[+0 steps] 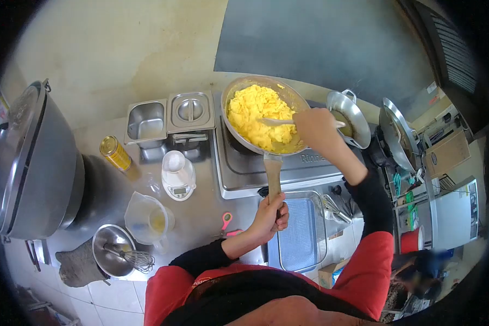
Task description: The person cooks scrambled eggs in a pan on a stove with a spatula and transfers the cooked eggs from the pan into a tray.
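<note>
Where the stove (241, 173) stands: the pan (294, 99) is over its left part, with any flame hidden; too much heat could scorch the underside unnoticed.

Pan: its base does not show, so how firmly it is seated cannot be told; a hard push could tip it or knock its rim against the lidded steel container (174, 122) near its left side.

Wok (363, 118): it stands just right of the pan, close to the right forearm (354, 165) (depth is hard to judge here); a wide stroke could bring skin against metal that may be hot.

Yellow food (255, 111): soft lumps, probably scrambled egg, are heaped inside the pan; a rough sweep could throw some over the rim, while the thinly covered near-right patch could stick first.

Spatula (277, 122): its pale blade reaches into the food; if it catches a stuck spot, it could jerk the pan.

Handle (273, 176): it points toward the person, so a body bump could turn the pan.

Right hand (316, 127): it grips the spatula above the pan's right edge, where steam could burn it.

Left hand (269, 218): its fingers wrap the handle's end; a loosening grip would let the pan twist.
</note>
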The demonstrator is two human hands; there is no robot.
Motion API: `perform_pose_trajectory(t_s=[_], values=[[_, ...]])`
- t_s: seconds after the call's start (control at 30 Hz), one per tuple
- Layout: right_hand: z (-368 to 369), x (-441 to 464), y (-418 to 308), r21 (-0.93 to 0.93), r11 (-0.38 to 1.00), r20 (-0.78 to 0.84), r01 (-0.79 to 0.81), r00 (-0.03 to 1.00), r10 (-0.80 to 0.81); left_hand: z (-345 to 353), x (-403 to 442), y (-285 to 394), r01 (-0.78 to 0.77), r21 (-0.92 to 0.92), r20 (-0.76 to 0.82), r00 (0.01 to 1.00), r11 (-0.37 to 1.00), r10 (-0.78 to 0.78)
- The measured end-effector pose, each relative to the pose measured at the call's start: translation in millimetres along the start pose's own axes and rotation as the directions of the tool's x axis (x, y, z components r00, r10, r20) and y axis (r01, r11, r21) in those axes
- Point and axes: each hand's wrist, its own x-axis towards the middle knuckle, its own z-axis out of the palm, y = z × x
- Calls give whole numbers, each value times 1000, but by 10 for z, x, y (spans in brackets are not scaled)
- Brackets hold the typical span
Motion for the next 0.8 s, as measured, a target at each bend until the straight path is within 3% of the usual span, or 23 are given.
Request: perform_pose_trajectory(t_s=[0.13, 0.2, 0.27, 0.33, 0.47, 0.57, 0.67, 0.73, 0.8], values=[[-171, -90, -325, -38, 989, -40, 145, 988, -147, 22, -3, -14, -17, 20, -23, 1000, 1000, 18], [201, 118, -671, 122, 992, -24, 10, 1000, -7, 20, -8, -29, -23, 27, -29, 999, 999, 24], [468, 426, -686, 190, 981, -120, -45, 990, 69, 27, -17, -38, -50, -13, -36, 998, 999, 49], [686, 706, -450, 188, 968, -29, -168, 984, 176, 42, -25, -50, -62, -15, -46, 997, 998, 61], [586, 811, 238, 57, 972, 70, -228, 972, 224, 27, -20, -62, -72, -45, -41, 997, 996, 70], [9, 493, 610, -35, 987, 217, -158, 963, 162, 24, -17, -40, -54, -28, -26, 998, 998, 53], [-328, 59, 479, -77, 997, 292, -11, 956, 33, 12, -2, -35, -38, -13, -8, 999, 999, 38], [-193, -147, 174, -88, 991, 251, 102, 965, -77, 20, 0, -35, -23, -31, -12, 1000, 999, 23], [105, -207, -250, -32, 998, 101, 47, 994, -43, 24, 13, -36, -10, -44, -18, 1000, 999, 9]])
